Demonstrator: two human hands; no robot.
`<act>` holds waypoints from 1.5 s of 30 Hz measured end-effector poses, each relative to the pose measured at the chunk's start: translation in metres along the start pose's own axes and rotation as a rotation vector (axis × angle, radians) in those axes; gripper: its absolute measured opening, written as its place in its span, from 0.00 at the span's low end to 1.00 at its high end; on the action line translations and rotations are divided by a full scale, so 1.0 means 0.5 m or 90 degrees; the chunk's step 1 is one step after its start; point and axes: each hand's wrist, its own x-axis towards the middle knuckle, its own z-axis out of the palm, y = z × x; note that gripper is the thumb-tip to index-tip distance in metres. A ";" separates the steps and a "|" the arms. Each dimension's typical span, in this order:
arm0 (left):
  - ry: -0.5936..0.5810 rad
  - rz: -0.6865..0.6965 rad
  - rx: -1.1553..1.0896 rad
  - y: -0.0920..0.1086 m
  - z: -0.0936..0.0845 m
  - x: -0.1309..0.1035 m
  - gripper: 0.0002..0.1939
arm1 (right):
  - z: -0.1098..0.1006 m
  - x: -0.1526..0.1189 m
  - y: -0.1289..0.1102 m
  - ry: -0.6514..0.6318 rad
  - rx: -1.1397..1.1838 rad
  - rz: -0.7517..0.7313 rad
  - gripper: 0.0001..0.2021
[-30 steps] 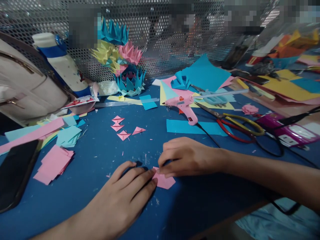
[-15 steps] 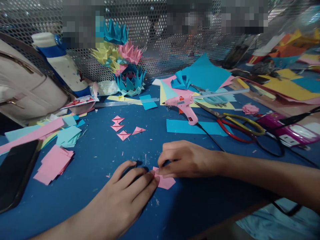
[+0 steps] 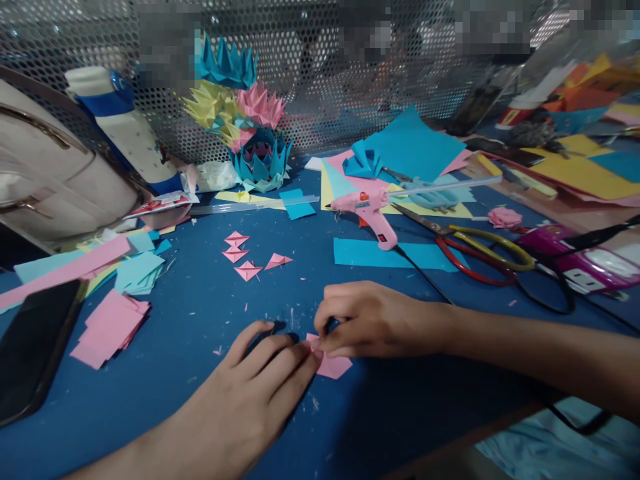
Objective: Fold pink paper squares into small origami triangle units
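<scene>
A small piece of pink paper (image 3: 334, 366), partly folded, lies on the blue table between my hands. My left hand (image 3: 260, 393) rests palm down at its left edge, fingers bent and holding the paper with the tips nearest it. From the right, my right hand (image 3: 370, 320) pinches the paper's upper part between thumb and fingertips; the fold under them is partly hidden. Beyond my hands lie several small folded pink paper pieces (image 3: 249, 270). A stack of pink paper squares (image 3: 111, 330) is to the left.
Left are a black phone (image 3: 37, 350), paper strips (image 3: 65, 273), a bottle (image 3: 125, 130) and a bag (image 3: 55, 167). A pink glue gun (image 3: 373, 215), scissors (image 3: 475, 250) and a purple extension socket (image 3: 583, 260) lie right. Folded paper flowers (image 3: 260, 157) stand by the perforated metal panel (image 3: 310, 127).
Both hands stay at the pink paper with barely any movement. My right fingers have shifted very slightly, and the whole view has moved a little.
</scene>
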 end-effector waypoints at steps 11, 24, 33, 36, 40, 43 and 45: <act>0.006 0.000 0.011 -0.002 0.001 0.001 0.21 | -0.015 -0.002 0.007 0.025 -0.089 -0.009 0.11; 0.002 0.002 0.001 -0.002 0.000 0.001 0.21 | -0.012 -0.001 0.010 -0.020 -0.094 -0.017 0.10; 0.020 -0.002 -0.017 -0.002 0.003 -0.006 0.21 | -0.004 -0.007 0.011 0.022 -0.091 0.010 0.12; 0.027 -0.007 -0.010 -0.001 0.006 -0.007 0.20 | 0.001 -0.010 0.007 0.054 -0.125 0.001 0.09; 0.041 -0.012 0.011 0.000 0.006 -0.004 0.19 | 0.010 -0.013 -0.001 0.077 -0.206 -0.048 0.10; 0.041 -0.011 0.017 -0.001 0.006 -0.001 0.18 | 0.015 -0.011 -0.005 0.075 -0.268 -0.080 0.10; 0.038 -0.007 0.017 -0.002 0.007 -0.001 0.19 | 0.017 -0.009 -0.006 0.079 -0.277 -0.087 0.12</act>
